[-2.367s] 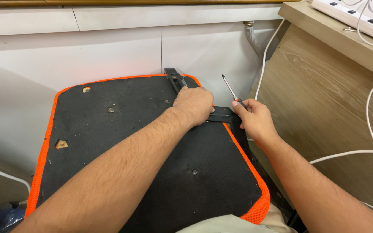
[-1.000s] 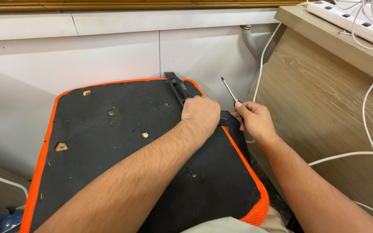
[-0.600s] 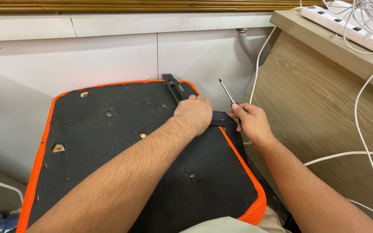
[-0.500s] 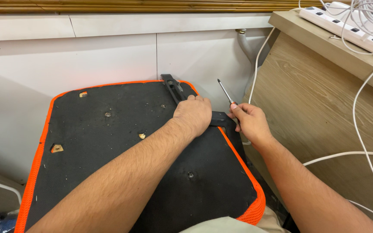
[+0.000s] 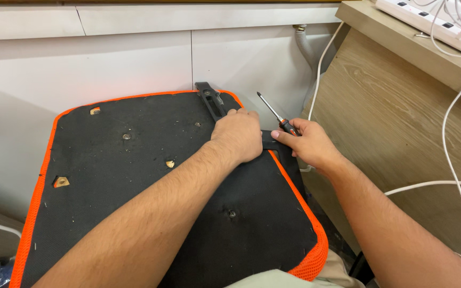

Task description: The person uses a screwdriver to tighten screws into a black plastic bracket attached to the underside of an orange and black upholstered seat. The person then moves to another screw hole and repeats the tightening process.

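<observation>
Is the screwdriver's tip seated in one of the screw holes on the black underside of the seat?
No: the screwdriver, held in the right hand, points up toward the wall, its tip clear of the seat panel.

Seat underside [image 5: 134, 176] – matt black felt-like cloth, dusty, orange mesh edging [image 5: 309, 261]. Bracket [image 5: 211, 100] – matt black plastic or metal, can't tell. Screwdriver [image 5: 273, 113] shaft shiny metal. Cabinet side [image 5: 401, 133] – matt wood-grain.

Open black underside of seat pad [image 5: 134, 176] left of left hand [image 5: 238, 134]: only small screw points, free passage. Right side tight: right hand [image 5: 308, 144] with screwdriver [image 5: 273, 112] sits between pad edge and wooden desk panel [image 5: 401, 133]. White cables [image 5: 454, 184] hang across panel. White wall [image 5: 134, 58] closes far side.
</observation>
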